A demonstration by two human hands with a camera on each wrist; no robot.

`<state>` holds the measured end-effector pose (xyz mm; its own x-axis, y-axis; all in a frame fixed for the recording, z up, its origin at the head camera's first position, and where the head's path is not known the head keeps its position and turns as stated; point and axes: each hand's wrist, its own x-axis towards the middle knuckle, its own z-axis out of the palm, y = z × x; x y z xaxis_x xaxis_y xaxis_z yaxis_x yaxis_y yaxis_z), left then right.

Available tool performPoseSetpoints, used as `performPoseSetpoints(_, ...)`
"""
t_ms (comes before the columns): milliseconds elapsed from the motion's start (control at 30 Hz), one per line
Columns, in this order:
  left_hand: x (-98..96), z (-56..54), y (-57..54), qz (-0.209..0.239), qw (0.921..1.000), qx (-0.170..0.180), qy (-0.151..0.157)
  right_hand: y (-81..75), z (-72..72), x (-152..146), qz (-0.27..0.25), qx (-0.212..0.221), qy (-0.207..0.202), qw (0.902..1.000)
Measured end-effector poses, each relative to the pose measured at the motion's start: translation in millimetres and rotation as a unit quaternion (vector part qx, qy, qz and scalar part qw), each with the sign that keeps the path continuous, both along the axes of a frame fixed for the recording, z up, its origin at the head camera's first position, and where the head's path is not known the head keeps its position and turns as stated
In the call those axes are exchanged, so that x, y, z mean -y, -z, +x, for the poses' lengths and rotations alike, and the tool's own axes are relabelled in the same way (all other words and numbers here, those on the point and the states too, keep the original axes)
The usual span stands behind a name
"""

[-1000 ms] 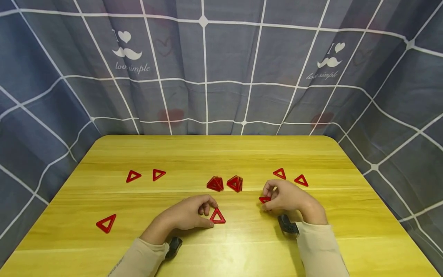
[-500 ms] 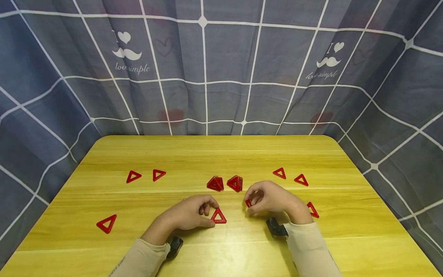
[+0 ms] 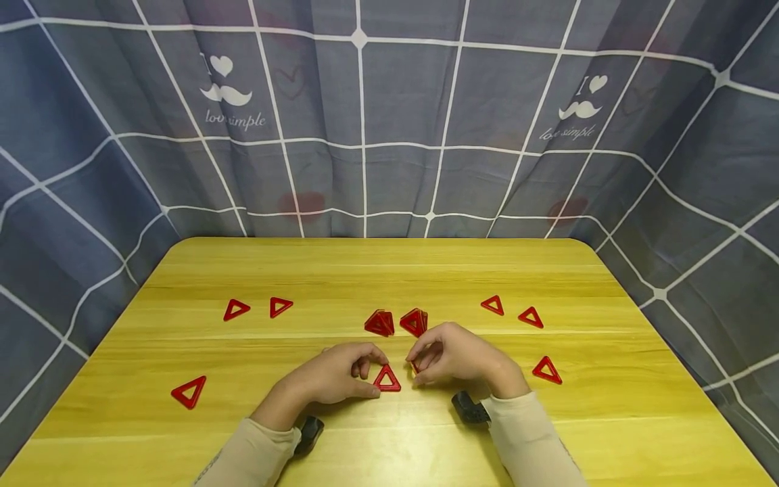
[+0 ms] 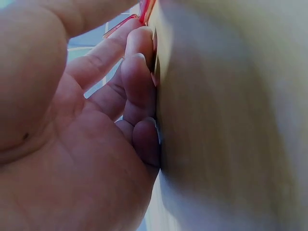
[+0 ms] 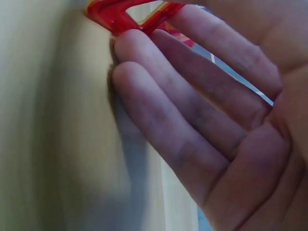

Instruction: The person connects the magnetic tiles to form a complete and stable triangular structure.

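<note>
Left grip (image 3: 335,377): I pinch a red triangle (image 3: 390,389) flat on the counter (image 3: 420,446).
Right grip (image 3: 464,358): I pinch a second triangle (image 5: 110,16), tilted.

The wood-grain tabletop (image 3: 389,272) bears two piles (image 3: 380,323) of red triangles (image 3: 414,323), three single triangles (image 3: 197,393) left, three right, one near centre.

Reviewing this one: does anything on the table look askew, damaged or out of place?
Nothing looks broken or spilled. Only the left pile of red triangles and the right pile look untidy: their pieces overlap at differing angles instead of lining up.
</note>
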<state>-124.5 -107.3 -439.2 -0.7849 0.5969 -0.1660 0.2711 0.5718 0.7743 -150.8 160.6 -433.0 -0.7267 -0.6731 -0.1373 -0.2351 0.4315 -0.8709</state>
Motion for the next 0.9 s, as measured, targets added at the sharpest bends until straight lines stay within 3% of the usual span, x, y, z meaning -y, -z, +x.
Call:
performPoseSetpoints(533, -0.7, 0.9, 0.0, 0.007, 0.9999, -0.008, 0.0, 3.1, 4.2, 23, -0.01, -0.003, -0.012, 0.9999)
performPoseSetpoints(900, 0.8, -1.3, 2.8, 0.005, 0.9999, 0.006, -0.011, 4.2, 5.5, 29, 0.002, -0.01, -0.007, 0.9999)
